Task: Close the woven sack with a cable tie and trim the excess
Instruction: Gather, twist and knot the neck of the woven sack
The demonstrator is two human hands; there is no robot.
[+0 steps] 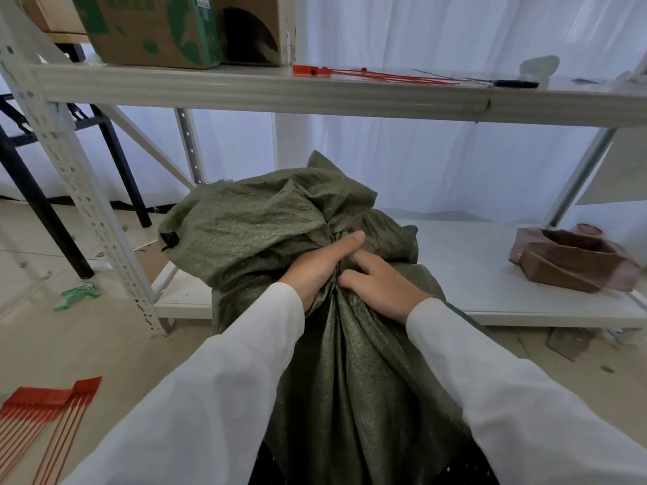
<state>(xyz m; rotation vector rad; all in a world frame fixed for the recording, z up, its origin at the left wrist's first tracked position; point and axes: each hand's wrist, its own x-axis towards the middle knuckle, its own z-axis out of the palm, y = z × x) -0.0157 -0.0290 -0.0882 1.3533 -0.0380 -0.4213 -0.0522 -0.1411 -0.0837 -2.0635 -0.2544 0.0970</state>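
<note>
A green woven sack (pixel 350 372) stands on the floor in front of me, its loose mouth (pixel 266 218) flopped over to the left above a bunched neck. My left hand (pixel 320 266) wraps around the neck from the left, thumb stretched across the gather. My right hand (pixel 380 287) presses and pinches the gathered fabric from the right. Both sleeves are white. Red cable ties (pixel 378 75) lie loose on the upper shelf. A bundle of red cable ties (pixel 45 418) lies on the floor at the lower left. I see no tie around the neck.
A white metal rack stands behind the sack, with an upper shelf (pixel 315 96) and a low shelf (pixel 472 267). A cardboard box (pixel 147 29) sits at the upper left, a dark tool (pixel 516 84) at the upper right, a brown crumpled box (pixel 574 259) on the low shelf.
</note>
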